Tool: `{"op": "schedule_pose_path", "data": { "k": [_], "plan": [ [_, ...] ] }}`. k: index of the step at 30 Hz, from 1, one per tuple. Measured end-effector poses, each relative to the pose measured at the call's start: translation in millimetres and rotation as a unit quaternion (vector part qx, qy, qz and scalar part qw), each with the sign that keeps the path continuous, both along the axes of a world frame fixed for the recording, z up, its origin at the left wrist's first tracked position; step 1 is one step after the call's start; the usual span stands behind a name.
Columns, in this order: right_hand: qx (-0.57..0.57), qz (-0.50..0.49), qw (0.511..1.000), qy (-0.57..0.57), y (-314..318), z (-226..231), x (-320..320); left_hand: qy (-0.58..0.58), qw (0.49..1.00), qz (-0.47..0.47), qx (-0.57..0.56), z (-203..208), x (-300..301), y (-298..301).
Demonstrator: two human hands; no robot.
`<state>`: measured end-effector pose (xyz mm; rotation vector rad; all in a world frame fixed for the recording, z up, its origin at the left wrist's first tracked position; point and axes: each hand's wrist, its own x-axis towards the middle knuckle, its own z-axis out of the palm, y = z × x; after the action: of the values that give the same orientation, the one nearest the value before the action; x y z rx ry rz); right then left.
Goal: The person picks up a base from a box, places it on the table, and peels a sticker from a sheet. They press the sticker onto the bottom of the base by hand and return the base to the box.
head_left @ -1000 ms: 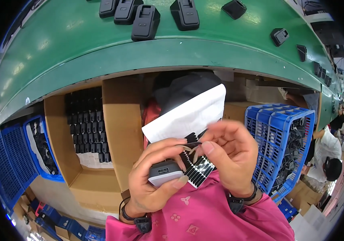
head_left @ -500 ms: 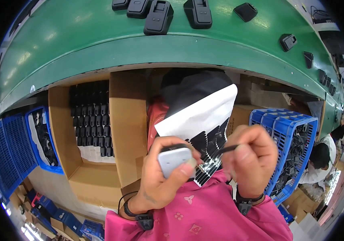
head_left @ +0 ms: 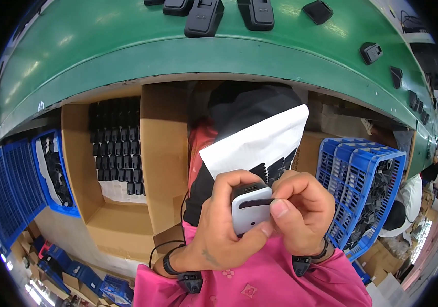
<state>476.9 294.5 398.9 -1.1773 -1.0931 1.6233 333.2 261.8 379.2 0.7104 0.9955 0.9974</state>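
My left hand (head_left: 219, 233) grips a small grey rounded device (head_left: 247, 210) held upright near my chest. My right hand (head_left: 303, 212) pinches a thin black strip (head_left: 254, 203) against the device's face, thumb pressing on it. Behind both hands lies a white backing sheet (head_left: 260, 143) carrying rows of black stickers (head_left: 275, 168) along its lower edge. The sheet rests on my lap over dark cloth.
A green conveyor belt (head_left: 126, 46) curves across the top with several black devices (head_left: 203, 18) on it. A cardboard box (head_left: 162, 153) of black parts sits at left, blue crates (head_left: 367, 179) at right and far left (head_left: 9, 184). Another person (head_left: 406, 204) is at the right edge.
The device has been turned upright in my left hand, and my right hand has brought a black strip from the sheet onto its face.
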Motion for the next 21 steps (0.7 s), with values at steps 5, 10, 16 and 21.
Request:
{"op": "schedule_pose_path", "data": {
  "k": [5, 10, 16, 21],
  "plan": [
    [0.006, 0.004, 1.000, -0.005, 0.8, 0.1, 0.3, 0.031, 0.999, -0.015, 0.003, -0.8, -1.1, -0.1],
    [-0.010, 0.003, 1.000, -0.010, -0.1, 0.3, -0.5, 0.027, 0.999, -0.013, 0.015, -1.9, -1.9, -0.3],
    [0.023, 0.005, 0.999, -0.028, 0.1, -2.1, -1.7, 0.033, 0.999, -0.013, 0.008, -1.9, -2.1, -0.3],
    [0.026, 0.005, 0.999, -0.029, -0.1, -1.5, -2.4, 0.030, 0.999, -0.009, 0.013, -2.0, -2.4, 0.3]
  ]
}}
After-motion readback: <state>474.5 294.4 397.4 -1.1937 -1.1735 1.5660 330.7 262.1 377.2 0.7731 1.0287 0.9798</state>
